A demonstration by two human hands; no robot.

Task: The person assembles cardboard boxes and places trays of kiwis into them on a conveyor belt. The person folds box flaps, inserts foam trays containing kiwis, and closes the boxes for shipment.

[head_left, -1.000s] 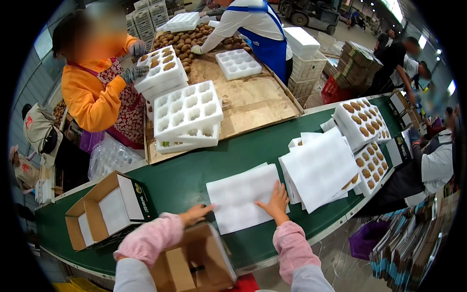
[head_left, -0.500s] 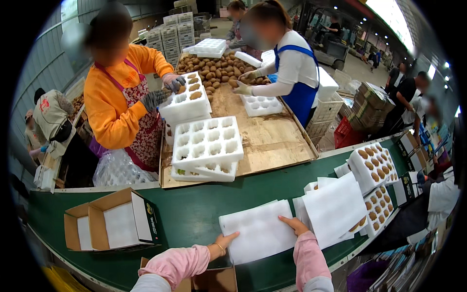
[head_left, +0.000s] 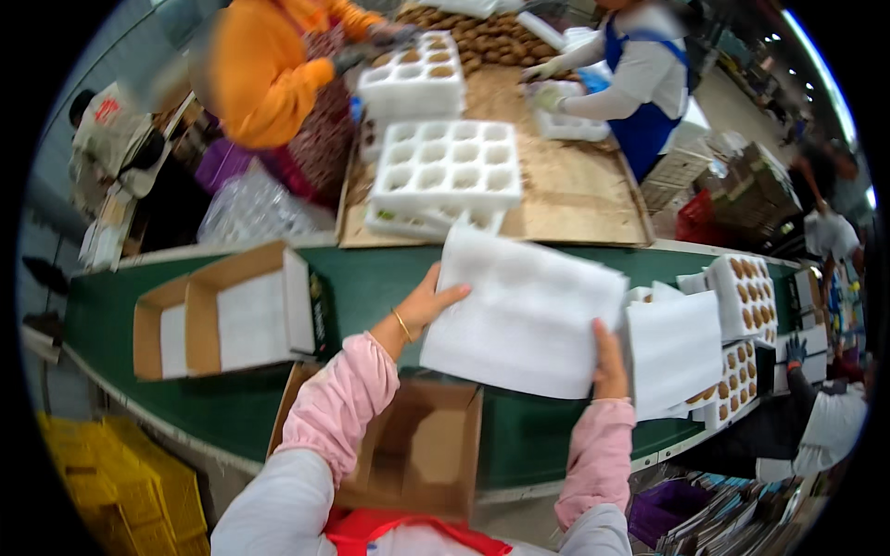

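Both my hands grip a thin white foam sheet (head_left: 524, 320), tilted up above the green conveyor belt, with faint rounded dents in its surface. My left hand (head_left: 428, 304) pinches its left edge, thumb on top. On the right edge my right hand (head_left: 608, 363) holds on, its fingers mostly behind the sheet. Below my left forearm stands an open cardboard box (head_left: 454, 435), empty where its inside shows. More white sheets (head_left: 672, 347) lie beside my right hand, over trays of brown kiwifruit. Whether one or several layers are in my hands, I cannot tell.
A two-part cardboard box (head_left: 248, 320) lined with white sits on the green belt (head_left: 371, 287) at left. White foam trays (head_left: 445, 167) are stacked on the wooden table (head_left: 575, 208) ahead, where two co-workers handle kiwifruit. Filled trays (head_left: 746, 296) stand at right; yellow crates (head_left: 130, 482) at lower left.
My hands have lifted the white sheet off the belt and tilted it. The view has tipped downward, bringing the near cardboard box and yellow crates further into sight.
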